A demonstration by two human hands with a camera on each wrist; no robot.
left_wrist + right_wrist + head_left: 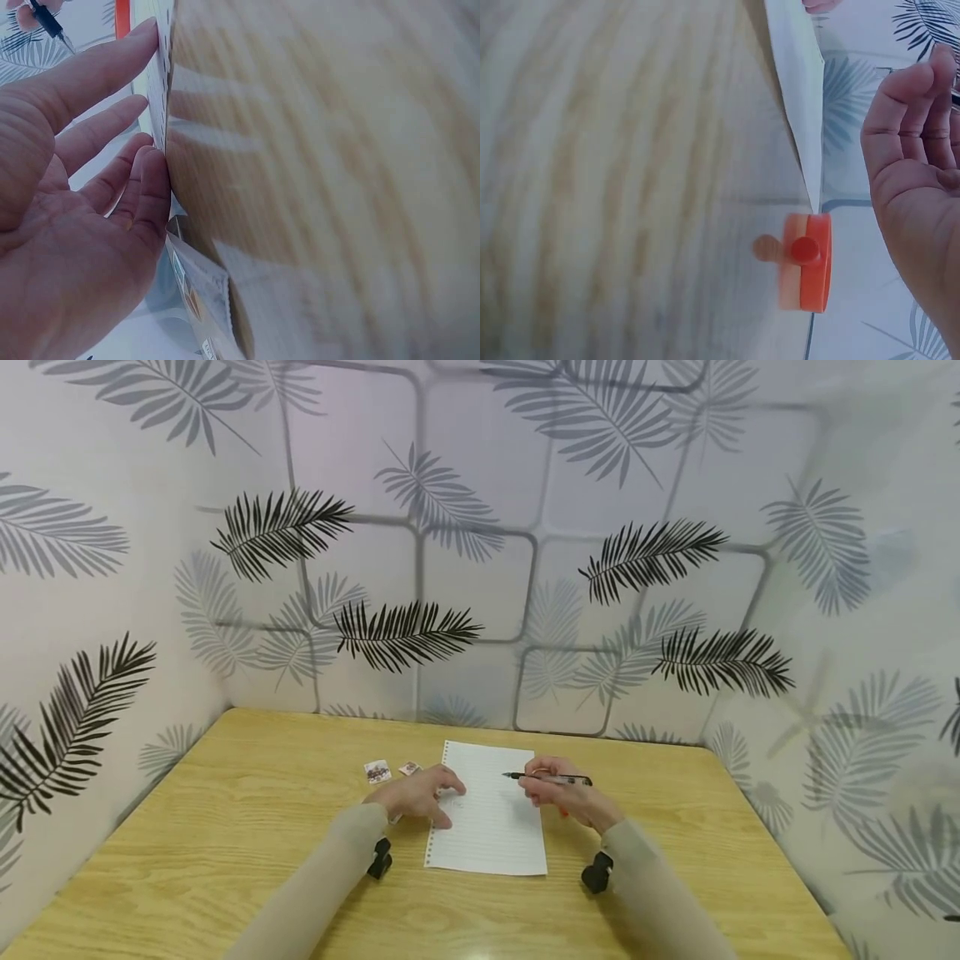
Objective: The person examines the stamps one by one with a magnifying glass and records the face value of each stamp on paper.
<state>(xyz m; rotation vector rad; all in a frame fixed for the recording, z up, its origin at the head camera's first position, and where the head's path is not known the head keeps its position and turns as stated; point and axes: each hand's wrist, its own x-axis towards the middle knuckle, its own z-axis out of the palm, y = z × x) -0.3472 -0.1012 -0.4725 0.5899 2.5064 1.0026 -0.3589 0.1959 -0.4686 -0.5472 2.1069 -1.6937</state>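
Observation:
A sheet of lined paper (491, 843) with a punched left edge lies on the table, with faint writing near its left side. My left hand (417, 795) rests at that edge, thumb and fingers spread and loosely bent; its fingertips touch the sheet in the left wrist view. Over the sheet's right side, my right hand (562, 789) pinches a dark-tipped pen (557, 778) with its point toward the left, raised above the page. Beside the right hand is a round orange object (816, 262) with a small knob, mostly hidden by the hand in the head view.
Small printed packets lie left of the sheet, one white packet (377, 771) and another packet (409, 767) near the left fingers. Close below the left hand is a packet (201, 289) with a crimped edge. A leaf-patterned wall (465, 585) borders the wooden table (262, 777).

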